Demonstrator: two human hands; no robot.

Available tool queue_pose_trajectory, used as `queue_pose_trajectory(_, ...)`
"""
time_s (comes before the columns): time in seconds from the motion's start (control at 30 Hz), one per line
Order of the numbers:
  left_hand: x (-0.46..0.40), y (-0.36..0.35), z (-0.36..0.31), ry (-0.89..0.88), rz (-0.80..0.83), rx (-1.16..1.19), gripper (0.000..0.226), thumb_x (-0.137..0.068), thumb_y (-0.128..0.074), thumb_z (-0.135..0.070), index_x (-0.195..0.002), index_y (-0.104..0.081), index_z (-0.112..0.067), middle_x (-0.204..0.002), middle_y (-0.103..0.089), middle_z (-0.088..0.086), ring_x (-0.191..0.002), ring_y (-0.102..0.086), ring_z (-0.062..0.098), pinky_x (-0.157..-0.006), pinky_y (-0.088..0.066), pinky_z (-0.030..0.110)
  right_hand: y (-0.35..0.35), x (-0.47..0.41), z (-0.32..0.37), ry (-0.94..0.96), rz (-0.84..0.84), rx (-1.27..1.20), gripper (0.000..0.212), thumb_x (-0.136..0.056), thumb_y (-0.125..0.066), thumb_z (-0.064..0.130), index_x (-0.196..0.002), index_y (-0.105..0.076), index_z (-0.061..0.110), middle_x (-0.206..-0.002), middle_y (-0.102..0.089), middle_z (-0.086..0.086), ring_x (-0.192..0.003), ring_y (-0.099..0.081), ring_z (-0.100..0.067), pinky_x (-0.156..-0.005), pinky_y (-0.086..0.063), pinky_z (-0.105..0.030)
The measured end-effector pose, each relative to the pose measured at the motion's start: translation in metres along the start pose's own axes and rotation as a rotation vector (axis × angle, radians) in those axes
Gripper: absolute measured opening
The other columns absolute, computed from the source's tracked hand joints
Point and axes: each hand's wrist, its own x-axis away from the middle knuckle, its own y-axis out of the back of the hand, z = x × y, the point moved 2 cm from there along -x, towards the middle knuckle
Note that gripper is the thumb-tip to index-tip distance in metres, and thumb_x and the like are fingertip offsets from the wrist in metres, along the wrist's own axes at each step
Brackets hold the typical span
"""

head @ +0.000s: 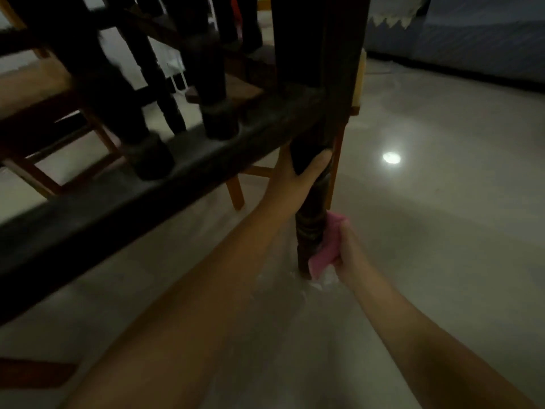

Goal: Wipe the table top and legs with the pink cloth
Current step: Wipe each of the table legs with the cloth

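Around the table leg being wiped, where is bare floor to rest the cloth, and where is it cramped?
Bare floor lies open right of the table leg, out toward the light reflection. Left is crowded: the left hand grips the leg under the dark rail; the right hand presses the pink cloth low.

A dim room in a home: dark turned-wood table legs [309,231] and a rail [147,202], lighter wooden chairs [236,190] behind, a glossy pale tiled floor [442,231], a blue fabric-covered sofa [472,39].

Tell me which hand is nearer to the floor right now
Right. The right hand presses the pink cloth against the table leg near its foot, close above the floor. The left hand grips the same leg higher up.
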Motion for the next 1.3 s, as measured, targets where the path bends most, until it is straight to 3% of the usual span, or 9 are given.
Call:
queue_pose_trajectory(0.17,0.075,0.020,0.032,0.343,0.074,-0.162,0.046,-0.094,-0.048,-0.024,-0.137,-0.035,-0.014,-0.142,-0.039,0.006,-0.127,-0.040,0.019,-0.095,-0.032,0.024,0.026,0.079,0.046,-0.038,0.050,0.416,0.024,-0.099,-0.040,0.024,-0.112,-0.060,0.028,-0.112,-0.062,-0.009,-0.097,-0.060,-0.031,-0.083,-0.049,-0.050)
queue_pose_trajectory(0.33,0.173,0.069,0.003,0.525,0.130,-0.225,0.038,-0.095,-0.046,-0.017,-0.130,-0.042,-0.002,-0.131,-0.048,0.014,-0.120,-0.047,0.027,-0.091,-0.030,0.018,0.023,0.177,0.102,-0.303,0.135,0.151,0.027,-0.098,-0.042,0.016,-0.124,-0.052,0.014,-0.109,-0.063,-0.019,-0.095,-0.063,-0.037,-0.057,-0.057,-0.040)
queue_pose_trajectory(0.53,0.247,0.151,-0.078,0.584,0.209,-0.222,0.034,-0.093,-0.048,-0.015,-0.126,-0.046,-0.004,-0.124,-0.054,0.015,-0.115,-0.051,0.024,-0.096,-0.035,0.026,-0.033,0.299,0.150,-0.346,0.237,0.468,0.042,-0.079,-0.067,0.014,-0.119,-0.056,0.012,-0.110,-0.063,-0.020,-0.097,-0.063,-0.043,-0.080,-0.054,-0.052)
queue_pose_trajectory(0.7,0.301,0.221,-0.127,0.534,0.354,-0.282,0.041,-0.095,-0.044,-0.020,-0.134,-0.037,-0.012,-0.130,-0.048,0.011,-0.116,-0.047,0.023,-0.091,-0.035,0.026,-0.085,0.402,0.149,-0.320,0.120,0.826,0.022,-0.099,-0.040,0.016,-0.089,-0.060,0.012,-0.086,-0.059,0.000,-0.080,-0.056,-0.015,-0.079,-0.043,-0.031)
queue_pose_trajectory(0.87,0.360,0.279,-0.145,0.478,0.384,-0.356,0.045,-0.095,-0.044,-0.024,-0.138,-0.033,-0.015,-0.135,-0.045,0.011,-0.121,-0.044,0.023,-0.098,-0.038,0.032,-0.128,0.478,0.115,-0.322,0.122,0.785,0.031,-0.091,-0.047,0.022,-0.112,-0.053,0.001,-0.107,-0.069,-0.013,-0.110,-0.060,-0.033,-0.105,-0.032,-0.027)
queue_pose_trajectory(0.93,0.383,0.301,-0.143,0.480,0.343,-0.352,0.045,-0.095,-0.044,-0.024,-0.138,-0.033,-0.014,-0.135,-0.045,0.011,-0.120,-0.045,0.022,-0.095,-0.037,0.030,-0.145,0.501,0.103,-0.298,0.271,1.009,0.031,-0.093,-0.046,0.028,-0.122,-0.047,0.037,-0.119,-0.061,-0.012,-0.114,-0.055,-0.035,-0.081,-0.028,0.004)
queue_pose_trajectory(1.0,0.410,0.326,-0.140,0.505,0.278,-0.352,0.045,-0.096,-0.043,-0.025,-0.138,-0.033,-0.014,-0.135,-0.044,0.010,-0.117,-0.047,0.021,-0.090,-0.037,0.025,-0.160,0.524,0.095,-0.095,0.304,1.354,0.034,-0.096,-0.040,0.035,-0.123,-0.034,0.054,-0.118,-0.060,-0.015,-0.106,-0.058,-0.035,-0.075,-0.028,0.002)
queue_pose_trajectory(1.2,0.498,0.410,-0.128,0.557,0.242,-0.464,0.047,-0.095,-0.041,-0.031,-0.139,-0.032,-0.016,-0.139,-0.043,0.009,-0.124,-0.043,0.022,-0.100,-0.035,0.032,-0.200,0.609,0.053,-0.144,0.400,1.028,0.045,-0.094,-0.029,0.054,-0.103,-0.070,0.037,-0.117,-0.067,0.006,-0.082,-0.065,-0.027,-0.077,-0.047,-0.035)
queue_pose_trajectory(1.3,0.525,0.446,-0.126,0.555,0.234,-0.488,0.046,-0.096,-0.041,-0.031,-0.138,-0.032,-0.015,-0.138,-0.044,0.009,-0.123,-0.044,0.021,-0.101,-0.037,0.034,-0.222,0.640,0.034,-0.011,0.439,1.098,0.049,-0.098,-0.032,0.039,-0.085,-0.076,0.019,-0.093,-0.072,-0.013,-0.038,-0.055,-0.023,-0.044,-0.046,-0.026)
